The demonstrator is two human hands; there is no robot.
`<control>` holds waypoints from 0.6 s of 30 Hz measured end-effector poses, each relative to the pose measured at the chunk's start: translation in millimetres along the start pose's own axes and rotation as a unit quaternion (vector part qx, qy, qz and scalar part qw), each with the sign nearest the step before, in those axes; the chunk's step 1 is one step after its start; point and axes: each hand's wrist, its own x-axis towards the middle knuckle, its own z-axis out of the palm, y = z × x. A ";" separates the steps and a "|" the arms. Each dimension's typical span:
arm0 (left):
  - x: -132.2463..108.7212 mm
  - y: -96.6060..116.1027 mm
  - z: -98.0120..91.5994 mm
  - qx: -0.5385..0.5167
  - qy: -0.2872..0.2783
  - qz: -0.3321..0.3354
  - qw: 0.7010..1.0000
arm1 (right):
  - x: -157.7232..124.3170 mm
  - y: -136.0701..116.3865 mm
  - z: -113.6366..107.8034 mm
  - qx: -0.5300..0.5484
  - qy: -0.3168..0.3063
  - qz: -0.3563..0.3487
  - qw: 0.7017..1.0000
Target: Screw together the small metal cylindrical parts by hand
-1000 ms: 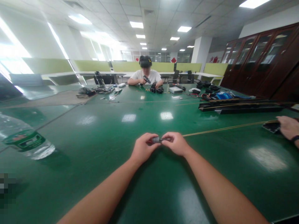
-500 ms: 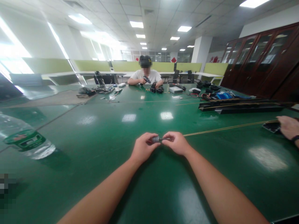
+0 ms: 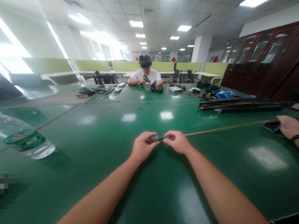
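Observation:
Just above the green tabletop (image 3: 105, 130), my left hand (image 3: 142, 146) pinches a small grey cylinder (image 3: 154, 138) that looks like a little motor; fingers cover its left end. A thin dark rod (image 3: 161, 138) lines up with the cylinder's right end. My right hand (image 3: 177, 141) grips the far part of that rod between thumb and fingertips. Whether the rod is fixed in the cylinder or only touches it, I cannot tell. Long thin brass-coloured rods (image 3: 224, 127) run from behind my right hand to the right.
A clear water bottle (image 3: 28, 140) lies at the left. At the right edge, another person's hand (image 3: 288, 127) rests by a black part (image 3: 272, 126). Black channels (image 3: 247, 107) lie at the back right. Across the table, a person (image 3: 146, 76) holds a power drill (image 3: 146, 79).
My hands have drawn slightly apart: the left hand and cylinder shifted a little left, the right hand slightly right. A bit more of the rod shows between them.

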 end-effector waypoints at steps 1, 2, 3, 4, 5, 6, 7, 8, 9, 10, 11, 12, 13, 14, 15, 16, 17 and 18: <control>0.0 -0.1 0.0 0.001 0.001 -0.001 1.000 | 0.0 0.1 -0.4 -0.003 0.001 0.001 1.000; 0.1 -0.1 0.0 0.000 0.003 -0.002 1.000 | 0.1 0.2 -0.8 -0.006 0.004 0.002 1.000; 0.1 0.1 0.0 0.000 0.005 -0.003 1.000 | 0.2 0.4 -1.2 -0.009 0.006 0.003 1.000; 0.2 0.4 0.0 -0.001 0.006 -0.006 1.000 | 0.2 0.6 -1.7 -0.010 0.008 0.005 1.000; 0.2 0.8 0.0 -0.001 0.007 -0.009 1.000 | 0.3 0.8 -2.1 -0.010 0.010 0.006 1.000; 0.3 1.2 0.0 -0.001 0.007 -0.012 1.000 | 0.4 1.0 -2.4 -0.009 0.011 0.007 1.000; 0.3 1.5 0.0 0.000 0.008 -0.015 1.000 | 0.4 1.3 -2.8 -0.007 0.012 0.008 1.000; 0.3 1.7 0.1 0.000 0.008 -0.016 1.000 | 0.5 1.5 -3.1 -0.007 0.011 0.009 1.000; 0.3 1.9 0.1 0.000 0.008 -0.018 1.000 | 0.6 1.7 -3.4 -0.008 0.011 0.009 1.000; 0.3 2.0 0.2 -0.001 0.008 -0.019 1.000 | 0.7 1.8 -3.8 -0.010 0.011 0.009 1.000; 0.3 2.0 0.2 -0.002 0.008 -0.021 1.000 | 0.7 2.0 -4.2 -0.013 0.011 0.009 1.000; 0.3 2.0 0.3 -0.002 0.009 -0.023 1.000 | 0.7 2.1 -4.6 -0.015 0.012 0.009 1.000; 0.3 2.0 0.3 -0.003 0.009 -0.025 1.000 | 0.7 2.3 -5.1 -0.016 0.013 0.010 1.000; 0.3 2.0 0.2 -0.004 0.010 -0.026 1.000 | 0.7 2.4 -5.6 -0.016 0.013 0.010 1.000; 0.4 2.0 0.2 -0.004 0.010 -0.026 1.000 | 0.6 2.6 -6.0 -0.015 0.013 0.010 1.000; 0.4 2.0 0.2 -0.005 0.011 -0.025 1.000 | 0.5 2.8 -6.5 -0.014 0.013 0.010 1.000; 0.5 2.0 0.2 -0.005 0.012 -0.025 1.000 | 0.5 3.2 -6.9 -0.014 0.014 0.009 1.000; 0.6 2.0 0.2 -0.004 0.013 -0.025 1.000 | 0.6 3.6 -7.2 -0.013 0.014 0.008 1.000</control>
